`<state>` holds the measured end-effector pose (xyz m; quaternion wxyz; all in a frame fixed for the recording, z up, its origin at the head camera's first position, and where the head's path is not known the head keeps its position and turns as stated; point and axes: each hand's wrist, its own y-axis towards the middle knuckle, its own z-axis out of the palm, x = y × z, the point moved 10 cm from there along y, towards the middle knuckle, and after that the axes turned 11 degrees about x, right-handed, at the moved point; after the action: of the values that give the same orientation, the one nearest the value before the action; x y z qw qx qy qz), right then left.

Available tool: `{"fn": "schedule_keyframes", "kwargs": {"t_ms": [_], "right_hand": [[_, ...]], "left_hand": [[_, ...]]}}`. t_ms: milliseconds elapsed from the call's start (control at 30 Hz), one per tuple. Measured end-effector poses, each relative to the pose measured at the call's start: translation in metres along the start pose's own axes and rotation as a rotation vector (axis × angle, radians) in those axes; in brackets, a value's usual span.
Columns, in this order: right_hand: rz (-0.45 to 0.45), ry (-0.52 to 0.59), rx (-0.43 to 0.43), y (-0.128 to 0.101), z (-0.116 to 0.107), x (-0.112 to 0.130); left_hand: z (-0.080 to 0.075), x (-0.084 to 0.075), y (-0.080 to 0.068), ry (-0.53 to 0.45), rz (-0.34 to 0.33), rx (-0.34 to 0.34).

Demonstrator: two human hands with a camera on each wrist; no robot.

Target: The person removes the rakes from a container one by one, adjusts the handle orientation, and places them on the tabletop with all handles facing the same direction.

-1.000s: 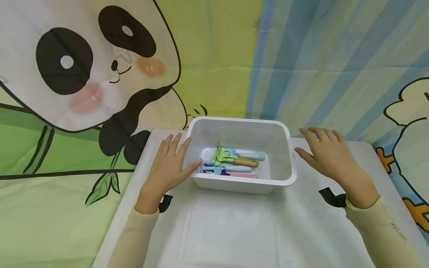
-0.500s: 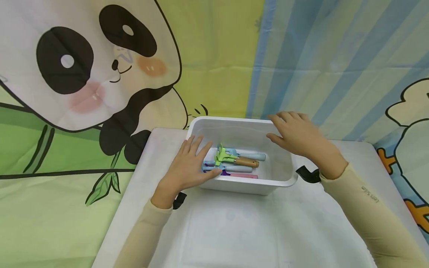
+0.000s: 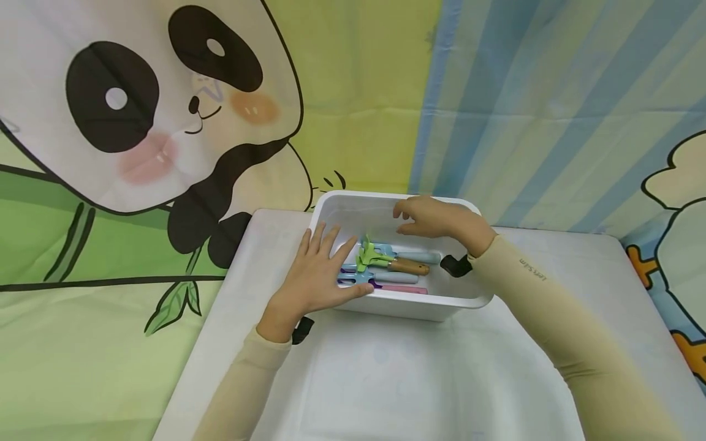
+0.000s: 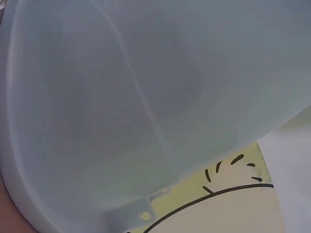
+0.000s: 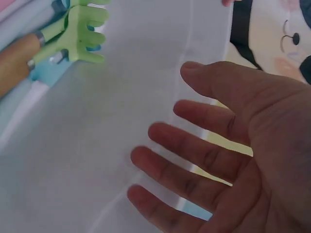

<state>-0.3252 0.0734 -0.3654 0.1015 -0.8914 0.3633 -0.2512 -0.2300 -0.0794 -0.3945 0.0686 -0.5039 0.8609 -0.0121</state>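
Note:
A white plastic bin (image 3: 469, 299) stands at the back of a white table (image 3: 386, 380). In it lie several toy garden tools: a green rake with a wooden handle (image 3: 388, 262), blue-handled tools (image 3: 397, 277) and a pink handle (image 3: 405, 289). My left hand (image 3: 322, 275) rests with straight, spread fingers on the bin's left rim. My right hand (image 3: 427, 217) hovers inside the bin above the tools, fingers relaxed, holding nothing. The right wrist view shows this open right hand (image 5: 218, 160) near the bin wall (image 5: 121, 121), with the green rake (image 5: 80, 29) beyond. The left wrist view is filled by the bin wall (image 4: 146, 97).
A cartoon panda cloth (image 3: 165, 110) and a blue striped cloth (image 3: 551, 110) hang right behind the table. Bare white tabletop lies in front of the bin and to its right (image 3: 579, 275).
My right hand swung left from the table beside the bin to over its inside. My left hand slid right onto the bin's left rim.

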Motion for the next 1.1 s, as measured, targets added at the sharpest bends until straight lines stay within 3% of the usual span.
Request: {"fn": "schedule_keyframes", "kwargs": {"t_ms": [167, 367, 633, 800, 1100], "right_hand": [[-0.050, 0.043, 0.073, 0.030, 0.020, -0.009], [-0.016, 0.108, 0.141, 0.049, 0.046, -0.029], [0.029, 0.144, 0.185, 0.059, 0.071, -0.049], [0.070, 0.224, 0.262, 0.063, 0.093, -0.058], [0.117, 0.280, 0.369, 0.065, 0.112, -0.057]], "left_hand": [[0.000, 0.001, 0.000, -0.009, -0.002, -0.007], [0.001, 0.000, 0.001, -0.010, -0.002, -0.011], [0.001, 0.002, 0.002, -0.004, -0.017, -0.012], [0.001, 0.002, 0.002, -0.019, -0.015, -0.017], [0.002, 0.003, 0.002, -0.013, -0.014, -0.025]]}}
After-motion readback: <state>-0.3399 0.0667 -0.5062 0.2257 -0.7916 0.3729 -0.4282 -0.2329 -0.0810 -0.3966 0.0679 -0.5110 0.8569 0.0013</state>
